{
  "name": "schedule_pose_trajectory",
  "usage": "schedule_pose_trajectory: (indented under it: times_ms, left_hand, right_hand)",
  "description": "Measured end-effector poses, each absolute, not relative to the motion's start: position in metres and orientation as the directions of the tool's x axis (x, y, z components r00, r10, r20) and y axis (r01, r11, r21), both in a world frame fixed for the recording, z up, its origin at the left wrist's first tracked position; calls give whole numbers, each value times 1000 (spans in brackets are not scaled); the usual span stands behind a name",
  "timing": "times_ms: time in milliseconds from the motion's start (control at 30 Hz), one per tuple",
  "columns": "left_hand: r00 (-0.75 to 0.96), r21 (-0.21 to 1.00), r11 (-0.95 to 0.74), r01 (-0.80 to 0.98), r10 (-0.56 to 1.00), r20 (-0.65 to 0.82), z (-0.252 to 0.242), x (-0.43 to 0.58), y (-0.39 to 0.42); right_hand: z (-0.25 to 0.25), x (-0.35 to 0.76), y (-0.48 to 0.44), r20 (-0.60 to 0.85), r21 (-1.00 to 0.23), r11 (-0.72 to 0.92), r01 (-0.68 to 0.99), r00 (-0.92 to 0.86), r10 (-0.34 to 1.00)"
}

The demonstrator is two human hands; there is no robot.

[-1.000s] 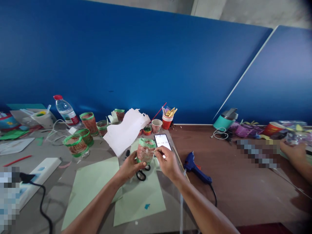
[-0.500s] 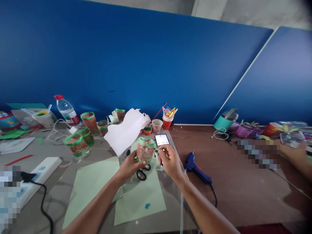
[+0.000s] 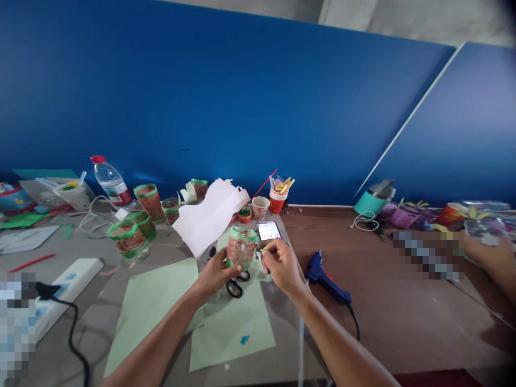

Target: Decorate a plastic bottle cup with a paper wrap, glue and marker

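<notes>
Left hand [image 3: 215, 274] grips cup [image 3: 241, 248]; right hand [image 3: 281, 263] pinches indistinct small piece [image 3: 261, 250].

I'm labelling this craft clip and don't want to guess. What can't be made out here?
Head view only:
Small piece pinched by the right hand: too small, fingers cover it.
Phone screen: digits too small, partly behind the right hand.
Scissors: blades mostly hidden behind the decorated cup in the left hand.
Another person's hand: cut off by the right edge.
Pixelated patch: blurred out.

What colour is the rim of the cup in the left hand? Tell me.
Green band atop the reddish-brown wrapped plastic cup; clearest in the head view.
</notes>
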State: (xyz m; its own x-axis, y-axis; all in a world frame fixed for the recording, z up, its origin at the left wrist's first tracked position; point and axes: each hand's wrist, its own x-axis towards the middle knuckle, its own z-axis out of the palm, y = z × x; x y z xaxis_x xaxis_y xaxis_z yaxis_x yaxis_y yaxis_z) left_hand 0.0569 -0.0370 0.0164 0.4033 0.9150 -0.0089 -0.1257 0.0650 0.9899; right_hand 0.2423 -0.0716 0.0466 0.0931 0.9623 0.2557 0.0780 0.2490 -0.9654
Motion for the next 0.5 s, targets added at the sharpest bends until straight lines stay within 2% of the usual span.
schedule_pose_trajectory:
  times_ms: [333, 500]
  left_hand:
    - [408, 995, 30, -100, 913, 13, 19, 57, -38]
    - [426, 996, 38, -83, 905, 2, 18, 58, -39]
  right_hand:
    - [45, 242, -66, 272, -961, 277, -13, 154, 950]
    - [44, 243, -67, 439, -894, 420, 159, 111, 892]
